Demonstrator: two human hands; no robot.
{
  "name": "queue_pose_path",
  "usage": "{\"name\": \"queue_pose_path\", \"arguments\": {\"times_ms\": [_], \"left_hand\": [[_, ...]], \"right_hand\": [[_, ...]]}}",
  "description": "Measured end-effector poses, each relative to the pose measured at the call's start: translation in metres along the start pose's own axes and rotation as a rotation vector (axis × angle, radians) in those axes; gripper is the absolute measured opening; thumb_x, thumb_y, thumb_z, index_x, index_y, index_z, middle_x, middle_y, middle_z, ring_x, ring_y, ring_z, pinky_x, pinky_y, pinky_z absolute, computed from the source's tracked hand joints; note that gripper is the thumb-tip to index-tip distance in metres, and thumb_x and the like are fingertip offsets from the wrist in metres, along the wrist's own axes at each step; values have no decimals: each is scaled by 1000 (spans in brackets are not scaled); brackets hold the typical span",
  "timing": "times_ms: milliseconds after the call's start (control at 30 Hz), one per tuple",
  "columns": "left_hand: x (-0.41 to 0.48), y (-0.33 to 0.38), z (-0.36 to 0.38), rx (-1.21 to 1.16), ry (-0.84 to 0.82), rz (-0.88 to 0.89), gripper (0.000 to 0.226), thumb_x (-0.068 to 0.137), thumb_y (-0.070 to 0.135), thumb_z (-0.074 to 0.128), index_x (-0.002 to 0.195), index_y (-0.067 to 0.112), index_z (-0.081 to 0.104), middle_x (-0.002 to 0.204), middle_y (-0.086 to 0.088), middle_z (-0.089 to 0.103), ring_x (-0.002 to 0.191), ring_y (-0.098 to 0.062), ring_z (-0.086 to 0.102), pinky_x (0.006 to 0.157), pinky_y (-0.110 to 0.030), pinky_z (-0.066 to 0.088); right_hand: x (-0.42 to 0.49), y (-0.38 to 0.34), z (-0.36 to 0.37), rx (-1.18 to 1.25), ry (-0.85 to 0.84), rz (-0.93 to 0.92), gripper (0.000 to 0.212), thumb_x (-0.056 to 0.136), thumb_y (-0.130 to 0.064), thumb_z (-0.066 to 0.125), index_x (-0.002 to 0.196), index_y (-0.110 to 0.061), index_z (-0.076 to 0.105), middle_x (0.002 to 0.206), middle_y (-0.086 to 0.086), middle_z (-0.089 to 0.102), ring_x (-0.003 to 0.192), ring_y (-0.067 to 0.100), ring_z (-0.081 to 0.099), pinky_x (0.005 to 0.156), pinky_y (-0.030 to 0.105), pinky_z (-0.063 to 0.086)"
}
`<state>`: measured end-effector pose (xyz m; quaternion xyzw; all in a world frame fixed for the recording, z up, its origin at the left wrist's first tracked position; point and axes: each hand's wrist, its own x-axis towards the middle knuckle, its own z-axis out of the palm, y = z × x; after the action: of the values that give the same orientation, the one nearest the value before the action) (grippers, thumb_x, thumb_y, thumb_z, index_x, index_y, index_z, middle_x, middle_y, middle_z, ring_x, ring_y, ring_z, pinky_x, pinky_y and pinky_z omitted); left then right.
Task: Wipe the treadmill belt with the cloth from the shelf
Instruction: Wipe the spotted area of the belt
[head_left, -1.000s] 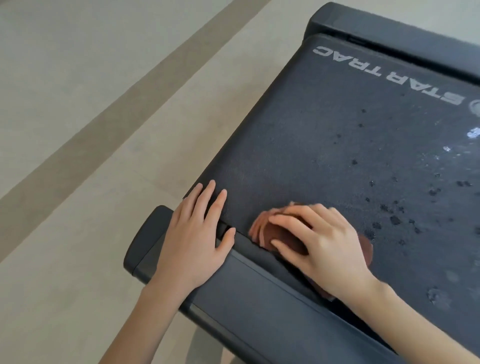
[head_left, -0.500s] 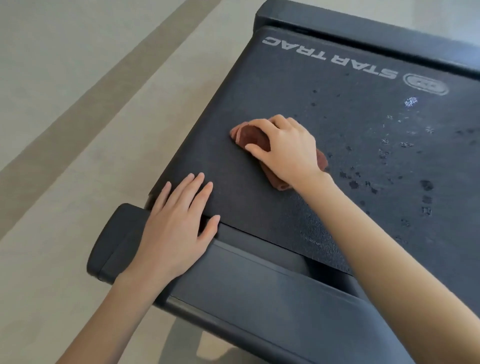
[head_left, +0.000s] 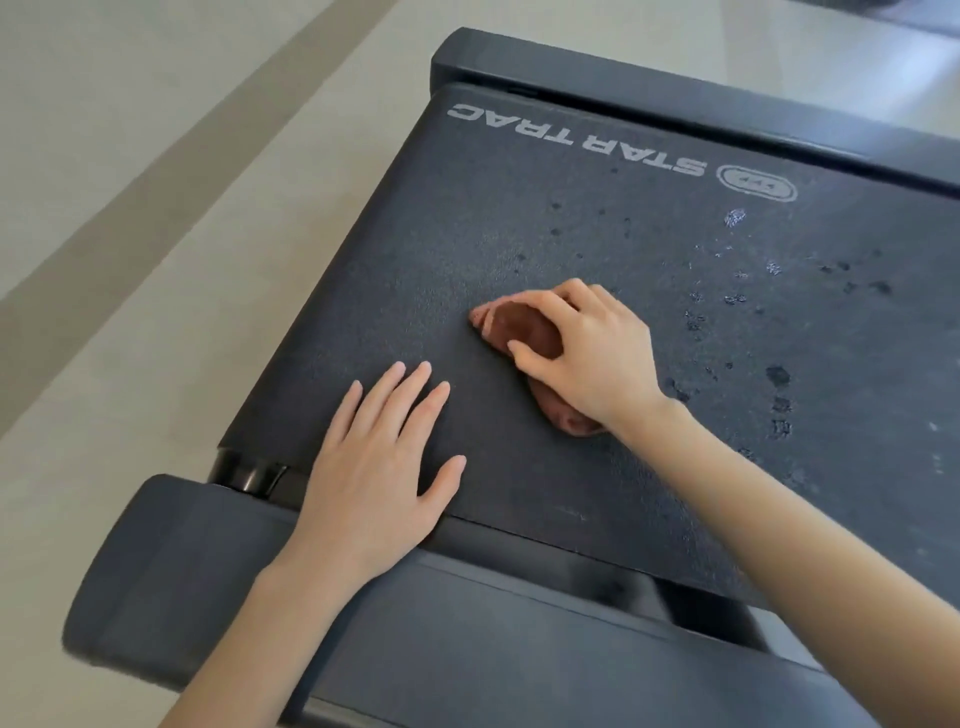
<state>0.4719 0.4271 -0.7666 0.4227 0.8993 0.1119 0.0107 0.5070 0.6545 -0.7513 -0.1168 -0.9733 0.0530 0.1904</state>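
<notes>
The black treadmill belt (head_left: 571, 234) with white STAR TRAC lettering fills the middle of the head view. A bunched reddish-brown cloth (head_left: 514, 325) lies on the belt near its left side. My right hand (head_left: 587, 353) covers the cloth, fingers curled over it and thumb pressed against its near side. My left hand (head_left: 379, 467) lies flat on the belt's near left corner, fingers straight and spread. Dark wet spots and whitish specks dot the belt to the right of the cloth.
The treadmill's rear end cap (head_left: 171, 577) and frame cover run along the near edge. A dark side rail (head_left: 675, 111) borders the belt's far side. Beige floor (head_left: 130, 208) with a darker stripe lies to the left.
My right hand has drawn the cloth back toward me along the belt after a push away. My left hand has shifted forward from the rear edge onto the belt.
</notes>
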Motion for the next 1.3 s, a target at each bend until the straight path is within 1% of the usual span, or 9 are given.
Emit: {"name": "queue_pose_path", "arguments": {"times_ms": [200, 333, 467, 567, 733, 900, 1033, 1200, 1300], "left_hand": [[0, -1, 2, -14, 3, -3, 64, 89, 52, 30, 140, 16, 45, 150, -3, 37, 141, -20, 26, 114, -43, 18], [0, -2, 5, -25, 15, 3, 64, 89, 52, 30, 140, 15, 46, 150, -3, 36, 142, -20, 26, 115, -44, 20], [2, -1, 6, -22, 34, 16, 63, 89, 49, 33, 138, 13, 48, 149, -5, 39, 140, -23, 29, 114, -47, 22], [1, -1, 6, -4, 37, 20, 63, 89, 49, 33, 137, 12, 49, 148, -7, 40, 140, -25, 30, 113, -49, 24], [12, 11, 4, 18, 24, 39, 63, 88, 48, 32, 136, 11, 50, 146, -7, 42, 138, -27, 33, 111, -50, 27], [48, 36, 10, -5, 35, 59, 67, 87, 52, 28, 138, 12, 47, 148, -5, 40, 139, -25, 31, 111, -49, 25], [51, 44, 22, -8, 50, 76, 63, 89, 48, 30, 138, 13, 48, 148, -6, 40, 140, -24, 30, 113, -52, 24], [53, 38, 24, -46, 96, 84, 60, 88, 47, 34, 136, 16, 51, 146, -3, 43, 139, -22, 32, 113, -48, 22], [53, 38, 24, -58, 105, 89, 58, 87, 47, 36, 133, 15, 53, 144, -3, 45, 138, -23, 34, 112, -48, 23]], "right_hand": [[57, 5, 19, -58, -52, 35, 42, 88, -48, 55, 126, -28, 57, 112, 3, 59, 103, 26, 55, 76, 33, 42], [-10, -5, -4, 10, 2, -82, 40, 84, -46, 54, 118, -27, 62, 103, 2, 61, 91, 27, 58, 74, 34, 47], [-102, -1, -44, 80, -68, -186, 39, 85, -46, 57, 119, -28, 63, 115, -2, 61, 98, 23, 58, 78, 37, 49], [-112, 17, -47, 172, -79, -200, 38, 85, -47, 59, 117, -27, 66, 113, -4, 62, 98, 22, 60, 79, 39, 50], [-19, 55, -21, 74, -2, 14, 39, 83, -49, 57, 119, -35, 61, 107, -5, 62, 100, 22, 58, 76, 34, 50], [28, 71, -5, -77, -58, 221, 43, 88, -50, 56, 126, -32, 55, 118, 0, 57, 112, 25, 51, 76, 33, 42], [-31, 49, -22, -61, -25, 91, 43, 86, -53, 51, 120, -29, 60, 112, -3, 60, 101, 23, 57, 68, 29, 45], [-123, 28, -57, 83, -44, -32, 36, 84, -47, 57, 116, -31, 64, 113, -9, 61, 99, 17, 60, 79, 32, 50], [-113, 42, -55, 202, -63, -20, 36, 81, -48, 60, 114, -33, 64, 112, -11, 62, 98, 15, 60, 83, 32, 49]]}}
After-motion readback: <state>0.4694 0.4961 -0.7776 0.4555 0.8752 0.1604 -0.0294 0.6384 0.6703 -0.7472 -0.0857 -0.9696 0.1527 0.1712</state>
